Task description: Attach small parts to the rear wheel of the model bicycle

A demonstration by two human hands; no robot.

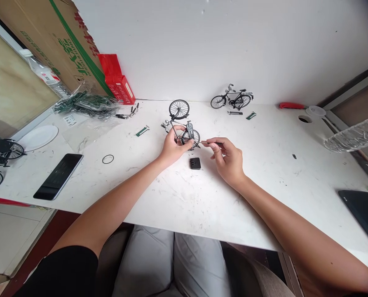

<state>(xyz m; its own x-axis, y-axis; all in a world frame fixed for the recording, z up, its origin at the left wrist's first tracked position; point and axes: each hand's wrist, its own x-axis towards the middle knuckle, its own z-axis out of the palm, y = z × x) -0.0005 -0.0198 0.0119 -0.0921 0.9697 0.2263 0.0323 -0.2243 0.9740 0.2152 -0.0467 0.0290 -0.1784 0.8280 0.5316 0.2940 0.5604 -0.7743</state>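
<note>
A black miniature bicycle (179, 109) is held near the middle of the white table, one wheel pointing away from me. My left hand (175, 145) grips it by the frame close to the nearer wheel. Just right of that wheel, my right hand (228, 159) pinches a thin, dark screwdriver-like tool (211, 143), its tip directed at the bicycle. Whether the tip touches the wheel I cannot tell. Below the bicycle lies a small black square block (195, 163).
Another miniature bicycle (232, 98) stands at the back, beside small green parts (251, 115). On the left are a phone (58, 176), a thin black ring (108, 159), a white lid (39, 138) and bagged parts (87, 104). A clear bottle (355, 136) lies at right.
</note>
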